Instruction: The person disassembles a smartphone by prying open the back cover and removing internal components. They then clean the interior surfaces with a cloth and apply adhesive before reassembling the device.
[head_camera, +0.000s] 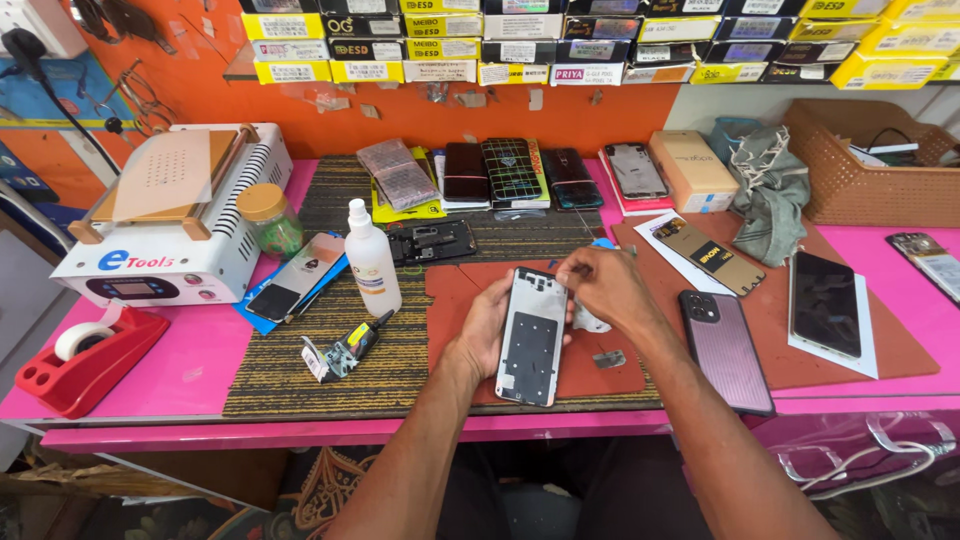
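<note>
My left hand (483, 325) holds an opened phone frame (531, 336), white-edged with a dark inner panel, upright over a red-brown work mat (600, 372). My right hand (603, 285) pinches at the frame's top right corner with fingers bent together. A small grey part (609, 359) lies on the mat just right of the frame. Whatever sits under my right fingertips is hidden.
A white plastic bottle (372, 257), a glue tube (350, 347) and a dark phone chassis (432, 241) lie left of the mat. A heating machine (170, 215) and red tape dispenser (85, 358) stand at far left. Several phones (725, 350) and a wicker basket (870, 165) occupy the right.
</note>
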